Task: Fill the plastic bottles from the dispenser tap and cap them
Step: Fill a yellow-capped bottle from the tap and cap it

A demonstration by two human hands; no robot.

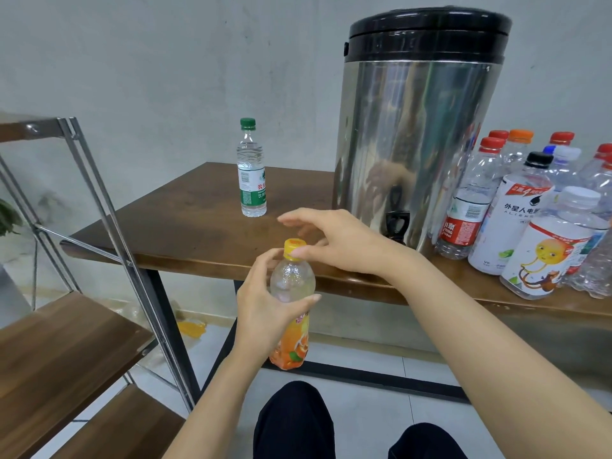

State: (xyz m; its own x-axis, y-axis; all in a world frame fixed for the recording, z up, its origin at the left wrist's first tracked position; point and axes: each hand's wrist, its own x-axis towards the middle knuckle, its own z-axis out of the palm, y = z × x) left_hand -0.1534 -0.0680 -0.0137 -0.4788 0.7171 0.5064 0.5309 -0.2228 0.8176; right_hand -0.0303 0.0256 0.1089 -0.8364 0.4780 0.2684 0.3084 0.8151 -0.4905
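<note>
Bottle [292, 281], orange label: gripped round its shoulder by the left hand [261, 306], held just before the tabletop's [198, 207] front edge. Yellow cap [293, 246]: pinched by the right hand [337, 240], other fingers spread.

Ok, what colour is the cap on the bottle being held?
Yellow. The cap on the bottle in the left hand shows in the head view.

wall [165, 61]: grey concrete | floor [364, 392]: pale tiles | table [198, 210]: dark wood (black legs) | shelf [66, 342]: metal-framed, left
</note>
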